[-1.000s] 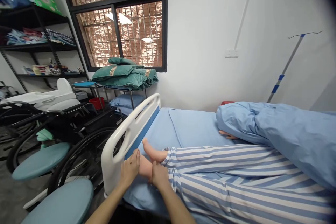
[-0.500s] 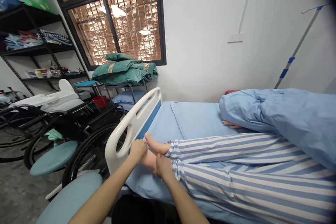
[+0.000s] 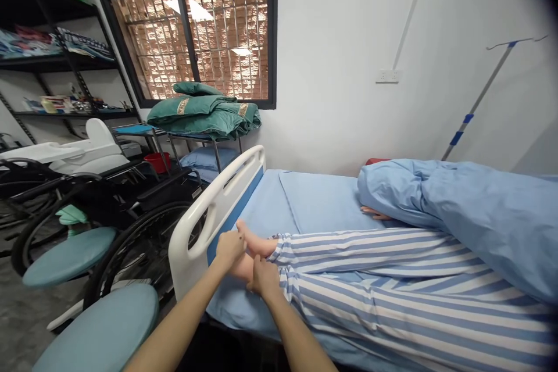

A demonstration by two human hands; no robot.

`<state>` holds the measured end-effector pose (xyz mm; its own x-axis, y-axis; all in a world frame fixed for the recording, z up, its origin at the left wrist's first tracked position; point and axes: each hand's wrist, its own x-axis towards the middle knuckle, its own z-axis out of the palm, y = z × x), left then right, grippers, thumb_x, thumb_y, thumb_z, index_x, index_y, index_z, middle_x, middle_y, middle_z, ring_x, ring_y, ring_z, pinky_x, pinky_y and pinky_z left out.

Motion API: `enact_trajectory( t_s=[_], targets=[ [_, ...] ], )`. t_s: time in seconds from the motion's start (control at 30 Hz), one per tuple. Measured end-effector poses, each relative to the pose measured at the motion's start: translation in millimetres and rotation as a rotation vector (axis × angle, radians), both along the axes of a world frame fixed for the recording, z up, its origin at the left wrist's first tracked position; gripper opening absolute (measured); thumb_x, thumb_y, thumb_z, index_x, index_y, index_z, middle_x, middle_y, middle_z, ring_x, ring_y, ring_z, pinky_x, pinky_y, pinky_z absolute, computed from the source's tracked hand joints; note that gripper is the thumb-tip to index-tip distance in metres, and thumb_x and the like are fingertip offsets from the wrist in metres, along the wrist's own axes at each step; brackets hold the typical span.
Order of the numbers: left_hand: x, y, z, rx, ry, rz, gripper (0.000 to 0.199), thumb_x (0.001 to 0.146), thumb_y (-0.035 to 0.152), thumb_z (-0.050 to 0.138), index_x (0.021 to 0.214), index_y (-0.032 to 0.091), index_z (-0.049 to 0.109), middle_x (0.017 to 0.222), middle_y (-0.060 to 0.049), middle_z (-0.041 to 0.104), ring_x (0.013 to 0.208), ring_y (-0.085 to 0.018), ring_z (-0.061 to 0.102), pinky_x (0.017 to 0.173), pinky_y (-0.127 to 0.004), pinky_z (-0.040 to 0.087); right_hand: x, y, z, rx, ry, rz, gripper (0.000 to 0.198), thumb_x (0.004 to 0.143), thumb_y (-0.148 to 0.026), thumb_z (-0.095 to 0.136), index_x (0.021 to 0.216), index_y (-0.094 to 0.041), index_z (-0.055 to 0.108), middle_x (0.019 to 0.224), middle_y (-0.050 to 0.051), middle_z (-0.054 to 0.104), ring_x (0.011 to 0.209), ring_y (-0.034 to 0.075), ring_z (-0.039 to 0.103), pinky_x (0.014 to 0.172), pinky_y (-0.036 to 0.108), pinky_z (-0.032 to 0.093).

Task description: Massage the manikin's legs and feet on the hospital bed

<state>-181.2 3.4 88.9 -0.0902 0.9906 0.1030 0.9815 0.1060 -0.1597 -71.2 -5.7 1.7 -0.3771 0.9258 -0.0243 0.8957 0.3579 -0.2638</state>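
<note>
Near bare foot [image 3: 241,269]: on the bed at the footboard end, between the two hands, sole side toward the white footboard [image 3: 185,270]. Left hand [image 3: 231,247] curled over the toe end, fingers folded around it. Right hand [image 3: 264,276] wrapped round the ankle, just below the cuff of the blue-and-white striped trousers [image 3: 370,253]; fingertips partly hidden, grip looks narrow. Can't tell how hard either one presses. Far bare foot [image 3: 257,244] right beside it, toes up, close to left hand. Both legs lie along the light-blue sheet [image 3: 325,197]. Blue duvet [image 3: 462,209] bunched over the upper body, fingers of the lying figure poking out at its edge. IV pole [image 3: 483,93] behind, leaning in view. Wheelchair [image 3: 161,195] and two teal stools [image 3: 102,331] beyond the footboard.
</note>
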Motion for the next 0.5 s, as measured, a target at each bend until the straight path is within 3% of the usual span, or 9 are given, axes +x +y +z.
enact_trajectory(
  t_s=[0.13,0.3,0.43,0.5],
  targets=[
    [-5.5,-19.9,-4.1,0.189,-0.102,0.025,0.036,0.078,0.028,0.028,0.077,0.012,0.060,0.073,-0.011,0.061,0.069,-0.019,0.056,0.060,-0.027,0.036,1.0,-5.1,3.1,0.020,0.003,0.000,0.059,0.045,-0.034,0.069,0.095,-0.016,0.043,0.090,0.012,0.057,0.079,0.027,0.057,0.065,0.034,0.042],
    [-14.5,-35.5,-23.0,0.411,-0.141,-0.028,0.032,0.079,0.027,0.026,0.071,0.017,0.056,0.075,-0.005,0.058,0.066,-0.012,0.053,0.054,-0.022,0.030,2.2,-9.2,2.4,0.030,0.041,0.005,0.058,0.045,-0.033,0.068,0.095,-0.016,0.045,0.090,0.012,0.057,0.077,0.028,0.056,0.063,0.035,0.042],
    [-21.0,-30.8,-23.7,0.392,-0.169,-0.042,0.027,0.077,0.027,0.031,0.065,0.018,0.053,0.070,-0.002,0.057,0.058,-0.010,0.051,0.052,-0.022,0.027,6.7,-6.4,3.1,-0.007,0.153,0.049,0.055,0.044,-0.035,0.066,0.093,-0.015,0.048,0.089,0.012,0.058,0.077,0.029,0.055,0.062,0.035,0.041],
    [-23.8,-24.6,-16.8,0.343,-0.222,-0.091,0.023,0.074,0.026,0.034,0.062,0.018,0.052,0.065,-0.001,0.057,0.058,-0.011,0.051,0.054,-0.022,0.028,9.9,-0.1,8.3,-0.062,0.311,0.106,0.044,0.053,-0.035,0.059,0.092,-0.016,0.049,0.086,0.008,0.059,0.076,0.025,0.055,0.061,0.031,0.041]
  ],
)
